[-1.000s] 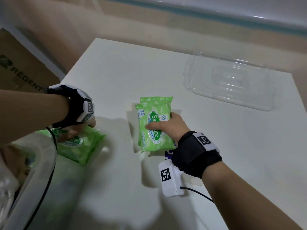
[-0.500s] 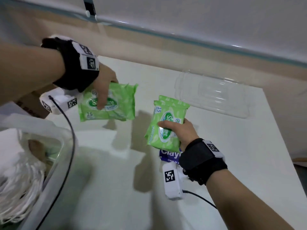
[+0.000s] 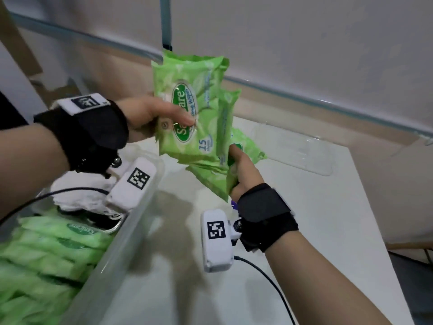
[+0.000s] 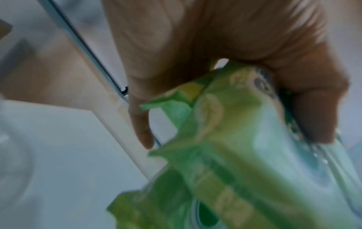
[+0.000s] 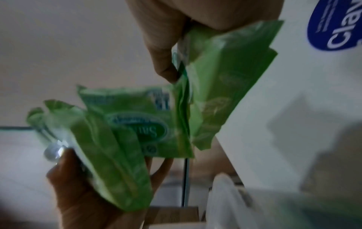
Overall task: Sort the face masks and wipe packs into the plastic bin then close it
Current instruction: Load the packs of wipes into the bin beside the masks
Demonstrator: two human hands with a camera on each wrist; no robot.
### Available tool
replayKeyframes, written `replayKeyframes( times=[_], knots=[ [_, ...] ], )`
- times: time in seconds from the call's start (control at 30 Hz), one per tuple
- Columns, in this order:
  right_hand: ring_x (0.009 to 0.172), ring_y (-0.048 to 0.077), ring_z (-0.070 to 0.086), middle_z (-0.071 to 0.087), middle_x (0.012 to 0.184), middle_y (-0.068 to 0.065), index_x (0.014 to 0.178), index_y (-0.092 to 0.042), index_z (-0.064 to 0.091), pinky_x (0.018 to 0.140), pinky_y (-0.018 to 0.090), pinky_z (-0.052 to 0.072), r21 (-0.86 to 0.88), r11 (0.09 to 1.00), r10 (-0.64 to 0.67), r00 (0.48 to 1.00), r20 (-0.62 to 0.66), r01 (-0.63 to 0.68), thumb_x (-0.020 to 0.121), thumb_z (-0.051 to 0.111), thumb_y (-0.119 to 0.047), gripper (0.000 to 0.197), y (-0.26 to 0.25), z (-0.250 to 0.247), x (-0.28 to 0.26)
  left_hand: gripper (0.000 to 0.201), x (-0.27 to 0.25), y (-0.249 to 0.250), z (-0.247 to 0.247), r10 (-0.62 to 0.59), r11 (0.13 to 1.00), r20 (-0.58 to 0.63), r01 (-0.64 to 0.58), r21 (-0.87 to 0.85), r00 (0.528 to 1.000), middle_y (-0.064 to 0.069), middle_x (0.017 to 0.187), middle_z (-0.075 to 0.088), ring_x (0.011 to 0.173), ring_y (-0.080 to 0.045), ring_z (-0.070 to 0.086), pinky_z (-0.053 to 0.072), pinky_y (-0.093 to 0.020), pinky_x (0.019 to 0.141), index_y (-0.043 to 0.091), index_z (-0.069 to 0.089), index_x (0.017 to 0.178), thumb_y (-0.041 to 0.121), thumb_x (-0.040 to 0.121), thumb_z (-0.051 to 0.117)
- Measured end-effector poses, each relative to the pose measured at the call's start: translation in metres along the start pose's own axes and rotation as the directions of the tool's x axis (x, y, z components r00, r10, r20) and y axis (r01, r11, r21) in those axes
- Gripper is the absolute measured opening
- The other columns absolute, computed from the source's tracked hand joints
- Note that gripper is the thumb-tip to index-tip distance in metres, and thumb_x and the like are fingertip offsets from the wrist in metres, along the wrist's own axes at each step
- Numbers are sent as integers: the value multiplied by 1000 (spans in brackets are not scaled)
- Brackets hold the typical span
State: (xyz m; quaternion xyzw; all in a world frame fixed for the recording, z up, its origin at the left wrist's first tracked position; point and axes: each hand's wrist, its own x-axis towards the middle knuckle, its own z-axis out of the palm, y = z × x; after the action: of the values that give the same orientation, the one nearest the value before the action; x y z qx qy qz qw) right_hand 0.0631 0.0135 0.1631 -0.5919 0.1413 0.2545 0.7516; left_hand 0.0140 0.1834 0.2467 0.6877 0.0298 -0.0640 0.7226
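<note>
My left hand (image 3: 150,116) grips green wipe packs (image 3: 187,109) upright in the air above the far corner of the clear plastic bin (image 3: 131,231). Right beside it, my right hand (image 3: 243,170) holds two more green wipe packs (image 3: 218,181) by their lower end, and these touch the left hand's packs. The left wrist view shows my left hand (image 4: 215,46), thumb on the face of a pack (image 4: 225,139). In the right wrist view the right fingers (image 5: 166,46) pinch a pack (image 5: 221,77). Several green packs (image 3: 58,249) lie in the bin.
The bin's clear lid (image 3: 302,148) lies on the white table (image 3: 328,231) at the back right. A white pack with a blue label (image 5: 336,23) lies on the table under my right wrist. White masks (image 3: 79,191) sit in the bin's far end. A wall runs behind.
Both hands have lifted their wipe packs off the table and brought them together. They now meet in the air by the bin's far corner, the left hand's packs turned upright.
</note>
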Motion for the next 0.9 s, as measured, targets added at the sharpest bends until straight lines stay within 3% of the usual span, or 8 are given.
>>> replayKeyframes(
  times=[0.1, 0.17, 0.27, 0.37, 0.47, 0.57, 0.63, 0.9],
  knots=[
    [90, 32, 67, 65, 114, 20, 116, 0, 60, 81, 48, 55, 103, 995, -17, 998, 61, 11, 72, 77, -26, 54, 4, 23, -32, 83, -28, -12, 14, -26, 988, -49, 19, -154, 998, -20, 108, 68, 100, -34, 66, 55, -47, 82, 2, 69, 107, 14, 28, 89],
    [98, 34, 65, 64, 116, 19, 115, 0, 59, 87, 48, 52, 116, 993, -38, 996, 86, 28, 83, 68, -22, 39, 9, 33, -45, 76, -46, -14, 14, -31, 994, -107, 19, -112, 994, -22, 112, 66, 104, -38, 63, 53, -50, 86, -1, 65, 112, 12, 38, 82],
    [102, 32, 63, 66, 107, 13, 107, -1, 63, 95, 45, 47, -14, 994, -109, 990, 91, 111, 72, 75, -27, 45, 14, 44, -57, 72, -74, -14, 3, -11, 999, -126, 16, 36, 992, -18, 108, 69, 100, -35, 66, 53, -47, 87, 3, 66, 109, 14, 41, 84],
    [84, 27, 61, 63, 85, 14, 79, -5, 59, 76, 36, 49, -92, 984, -138, 980, 144, 152, 85, 65, -13, 12, 18, 58, -74, 74, -105, -16, -7, -5, 999, -162, 12, 41, 987, -15, 108, 70, 100, -33, 67, 50, -48, 92, 5, 67, 110, 19, 41, 88],
    [68, 24, 63, 65, 82, 13, 87, -1, 61, 55, 22, 54, -148, 969, -163, 963, 216, 197, 88, 61, -10, 9, 26, 79, -95, 90, -132, -15, -24, -51, 996, -198, 35, -85, 979, -18, 110, 68, 100, -34, 66, 54, -48, 86, 4, 66, 112, 31, 31, 93],
    [88, 34, 69, 71, 100, 19, 104, 4, 66, 77, 51, 57, -152, 963, -170, 942, 288, 220, 79, 71, -11, 29, 40, 99, -116, 86, -160, -10, -54, -62, 992, -220, 35, -121, 974, -15, 108, 70, 97, -31, 68, 57, -44, 78, 9, 71, 107, 34, 28, 93],
    [89, 34, 69, 71, 99, 19, 104, 3, 66, 80, 55, 55, -214, 936, -200, 923, 328, 278, 73, 74, -9, 34, 50, 106, -125, 77, -178, -9, -76, -45, 994, -261, 16, -110, 964, -13, 101, 72, 87, -27, 71, 58, -38, 66, 13, 76, 94, 33, 22, 93],
    [93, 14, 65, 68, 101, -6, 109, -21, 54, 87, 37, 53, -613, 505, -249, 782, 572, 608, 62, 83, -26, 55, 93, 120, -152, 98, -234, -34, -142, -80, 953, -531, 221, 207, 844, -14, 90, 73, 79, -32, 71, 59, -41, 67, 9, 69, 96, 40, 5, 91]
  ],
)
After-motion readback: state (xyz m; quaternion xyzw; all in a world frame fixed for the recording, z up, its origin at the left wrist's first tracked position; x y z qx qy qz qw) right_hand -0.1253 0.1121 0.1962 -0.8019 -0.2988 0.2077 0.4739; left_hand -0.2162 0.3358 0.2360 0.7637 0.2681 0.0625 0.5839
